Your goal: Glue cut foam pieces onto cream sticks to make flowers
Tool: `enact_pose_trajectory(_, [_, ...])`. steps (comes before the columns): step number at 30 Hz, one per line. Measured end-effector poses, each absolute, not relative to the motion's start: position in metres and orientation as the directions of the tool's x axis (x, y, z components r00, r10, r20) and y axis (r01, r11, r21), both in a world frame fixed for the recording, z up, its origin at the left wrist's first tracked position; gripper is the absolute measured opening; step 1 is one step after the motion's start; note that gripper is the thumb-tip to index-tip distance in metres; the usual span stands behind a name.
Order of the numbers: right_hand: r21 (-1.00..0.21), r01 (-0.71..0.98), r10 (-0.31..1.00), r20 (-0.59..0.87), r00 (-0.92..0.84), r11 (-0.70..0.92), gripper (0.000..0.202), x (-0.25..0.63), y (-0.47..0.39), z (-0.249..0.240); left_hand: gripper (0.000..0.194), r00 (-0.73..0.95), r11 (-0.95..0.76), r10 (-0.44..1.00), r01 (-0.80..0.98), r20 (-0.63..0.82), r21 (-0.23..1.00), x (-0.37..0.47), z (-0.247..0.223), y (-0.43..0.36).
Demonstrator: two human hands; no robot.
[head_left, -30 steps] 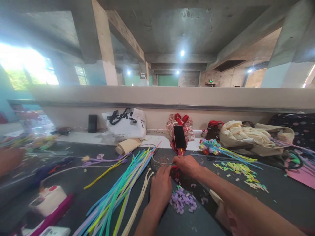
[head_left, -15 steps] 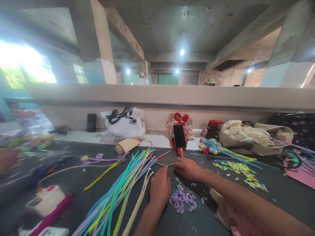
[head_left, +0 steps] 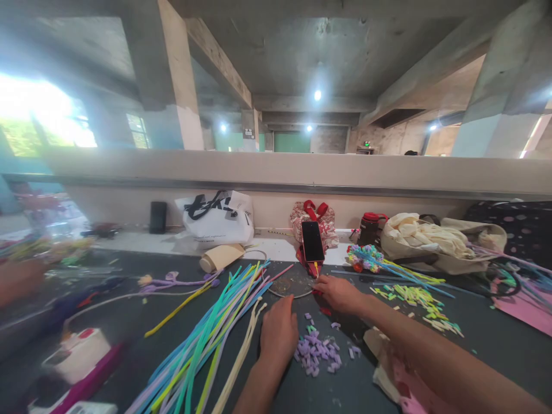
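Note:
My left hand (head_left: 279, 329) rests on the dark table, fingers closed together, between the cream pipe cleaners (head_left: 241, 359) and a pile of short purple pieces (head_left: 318, 352). What it holds, if anything, is hidden. Farther forward, my right hand (head_left: 338, 292) has its fingers drawn together beside a grey cable (head_left: 297, 295), just below a phone (head_left: 312, 241) that leans against a red-patterned bag (head_left: 330, 217). Whatever may be between those fingers is too small to make out. Long coloured pipe cleaners (head_left: 209, 328) lie in a bundle to the left.
A white bag (head_left: 219, 221), a dark bottle (head_left: 369, 229) and a cream cloth bag (head_left: 435, 238) stand along the back. Yellow-green pieces (head_left: 416, 299) lie right. At the left are a white power socket (head_left: 80, 356) and another person's blurred hand (head_left: 19, 279).
My right hand has moved slightly right, away from my left hand, uncovering more of the grey cable loop and some red material. My left hand has stayed nearly in place.

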State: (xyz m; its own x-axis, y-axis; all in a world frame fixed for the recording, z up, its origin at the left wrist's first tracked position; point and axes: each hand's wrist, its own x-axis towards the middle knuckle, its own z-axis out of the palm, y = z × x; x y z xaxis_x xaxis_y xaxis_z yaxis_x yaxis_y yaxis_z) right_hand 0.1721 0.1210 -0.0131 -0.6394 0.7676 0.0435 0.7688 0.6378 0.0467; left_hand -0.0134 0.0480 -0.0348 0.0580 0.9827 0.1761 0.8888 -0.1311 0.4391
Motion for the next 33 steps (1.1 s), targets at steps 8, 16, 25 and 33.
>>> enact_pose_trajectory(8, [0.027,0.749,0.746,0.075,-0.662,0.662,0.029,0.188,0.097,-0.005,0.042,0.073,-0.147,0.980,0.890,0.184,0.432,-0.012,-0.034,0.046])
enact_pose_trajectory(16, [0.030,0.785,0.780,0.093,-0.618,0.619,0.021,0.187,0.101,-0.003,0.038,0.086,-0.156,0.980,0.892,0.180,0.424,-0.012,-0.032,0.046])
enact_pose_trajectory(25, [0.010,0.783,0.782,0.051,-0.622,0.622,0.024,0.178,0.106,-0.004,0.042,0.374,-0.411,0.911,0.792,0.172,0.453,0.001,-0.029,0.034])
enact_pose_trajectory(33, [-0.010,0.927,0.926,0.033,-0.375,0.376,0.019,0.240,0.094,0.006,0.035,0.291,-0.354,0.935,0.804,0.204,0.478,0.003,-0.013,0.029])
